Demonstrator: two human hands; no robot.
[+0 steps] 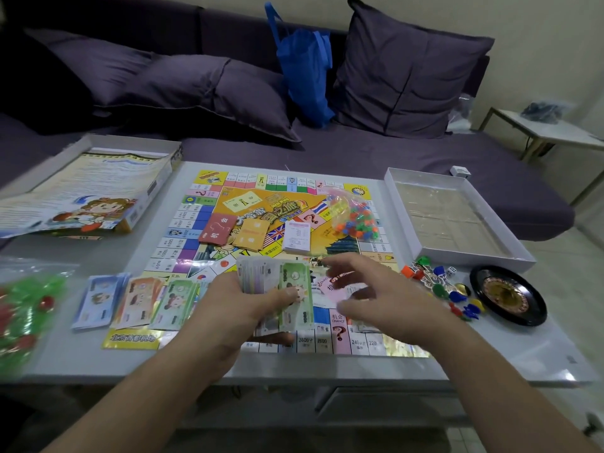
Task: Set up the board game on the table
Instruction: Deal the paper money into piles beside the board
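Observation:
A colourful game board (196, 223) lies flat in the middle of the grey table (510, 354). My left hand (238, 305) grips a thick stack of play money (277, 289), a green note on top, over the board's near edge. My right hand (376, 292) hovers just right of the stack with fingers spread and holds nothing. Three piles of sorted notes (137, 299) lie side by side at the board's near left corner. On the board sit a red card deck (218, 229), an orange card deck (253, 235), a white card stack (296, 237) and a bag of small coloured pieces (354, 217).
The box lid with a rules sheet (85, 188) lies far left; the white box base (454, 217) far right. Coloured pawns and a die (441, 282) lie beside a black roulette wheel (508, 294). A bag of green and red pieces (23, 308) is near left. A sofa stands behind the table.

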